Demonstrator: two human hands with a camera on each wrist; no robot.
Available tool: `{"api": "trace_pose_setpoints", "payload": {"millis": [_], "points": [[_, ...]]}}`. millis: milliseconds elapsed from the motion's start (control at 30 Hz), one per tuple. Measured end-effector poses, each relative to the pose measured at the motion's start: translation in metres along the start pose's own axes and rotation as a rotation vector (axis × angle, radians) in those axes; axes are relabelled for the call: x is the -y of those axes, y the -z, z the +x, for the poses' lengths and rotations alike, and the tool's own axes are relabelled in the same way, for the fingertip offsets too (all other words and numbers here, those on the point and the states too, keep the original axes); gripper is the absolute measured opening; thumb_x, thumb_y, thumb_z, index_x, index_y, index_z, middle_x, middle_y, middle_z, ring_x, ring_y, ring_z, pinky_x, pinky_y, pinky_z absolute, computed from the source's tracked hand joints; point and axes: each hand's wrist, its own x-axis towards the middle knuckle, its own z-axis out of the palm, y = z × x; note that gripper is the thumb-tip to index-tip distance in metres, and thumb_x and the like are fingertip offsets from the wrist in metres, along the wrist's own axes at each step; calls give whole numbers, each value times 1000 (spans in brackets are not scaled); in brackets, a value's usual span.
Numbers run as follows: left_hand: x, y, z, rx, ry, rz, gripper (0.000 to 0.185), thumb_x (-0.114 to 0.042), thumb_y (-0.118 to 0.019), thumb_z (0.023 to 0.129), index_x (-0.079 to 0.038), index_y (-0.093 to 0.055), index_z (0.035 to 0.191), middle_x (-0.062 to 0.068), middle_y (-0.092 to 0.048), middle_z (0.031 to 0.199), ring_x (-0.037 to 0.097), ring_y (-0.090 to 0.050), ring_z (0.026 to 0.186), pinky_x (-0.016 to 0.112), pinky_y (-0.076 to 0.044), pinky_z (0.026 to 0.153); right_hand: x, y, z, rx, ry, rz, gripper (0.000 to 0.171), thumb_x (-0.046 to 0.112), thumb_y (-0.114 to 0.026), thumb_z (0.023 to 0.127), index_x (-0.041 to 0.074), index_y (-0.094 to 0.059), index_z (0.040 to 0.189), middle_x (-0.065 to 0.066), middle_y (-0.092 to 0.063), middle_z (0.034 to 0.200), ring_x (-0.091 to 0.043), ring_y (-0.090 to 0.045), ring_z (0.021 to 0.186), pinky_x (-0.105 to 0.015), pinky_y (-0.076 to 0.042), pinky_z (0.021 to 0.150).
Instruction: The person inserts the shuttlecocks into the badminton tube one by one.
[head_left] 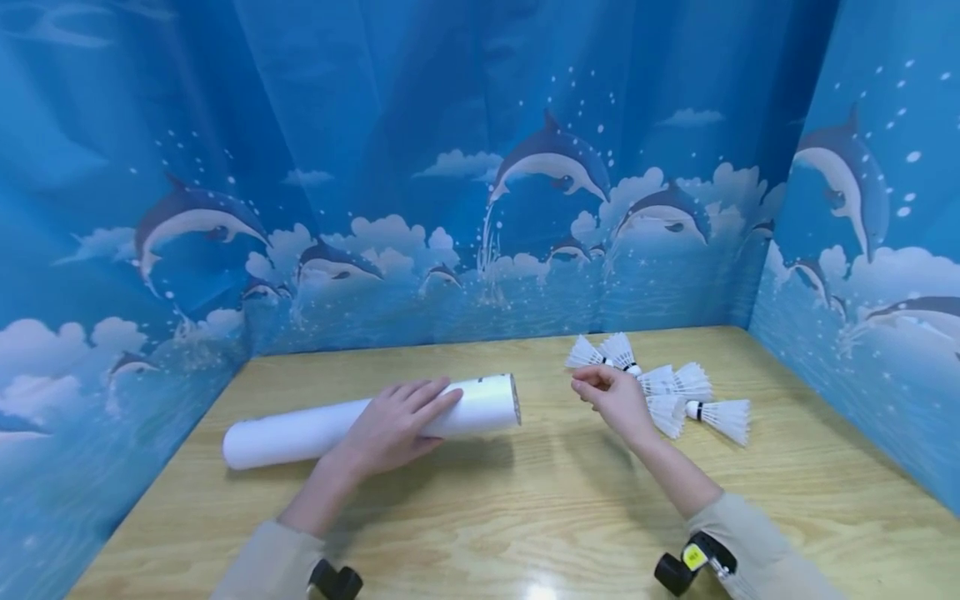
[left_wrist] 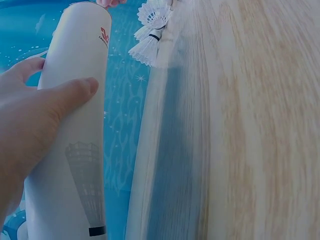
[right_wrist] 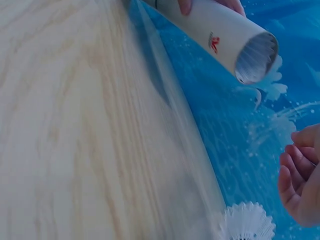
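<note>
My left hand (head_left: pixel 397 421) grips a white shuttlecock tube (head_left: pixel 296 433) from above, its thumb along the near side. The tube lies on its side, tilted slightly up to the right, and its open end (right_wrist: pixel 255 59) faces right. White ribbing of a shuttlecock skirt shows inside that mouth in the right wrist view. My right hand (head_left: pixel 618 402) hovers to the right of the tube with loosely curled fingers and nothing visible between them. Just beyond and beside it, several white shuttlecocks (head_left: pixel 726 419) lie in a loose cluster, partly hidden by this hand.
Everything stands on a light wooden table (head_left: pixel 480 508). A blue curtain (head_left: pixel 420 167) printed with dolphins closes off the back and sides. A black wrist camera (head_left: pixel 675 573) sits at my right cuff, and another (head_left: pixel 337 581) at my left.
</note>
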Motion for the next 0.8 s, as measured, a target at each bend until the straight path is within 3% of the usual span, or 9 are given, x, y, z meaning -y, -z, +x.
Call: {"api": "trace_pose_setpoints", "payload": {"millis": [133,333,800], "points": [[2,-2,0,1,-7,1,80,-33,-83,67,-15,-47,136,10,-51,132,27,-55,109,44,-50,84,-6,16,4,-5,-29,-61,23,12,-63,88,-5,-65,103,-8,-64,81,-16,-56,68,-21,-47,55],[2,-3,-1,2,-4,-10,80,-32,-83,67,-15,-46,137,10,-51,132,27,-55,109,45,-50,85,-15,32,11,-30,-23,-168,26,16,-64,88,-5,-65,102,-11,-66,86,-10,-55,71,-22,-46,58],[1,-1,-1,19,6,-8,78,-32,-82,68,-15,-47,136,10,-51,133,27,-55,109,45,-51,83,-34,45,23,-36,-8,-279,28,15,-66,85,-6,-64,103,-16,-66,88,-25,-60,81,-31,-48,69]]}}
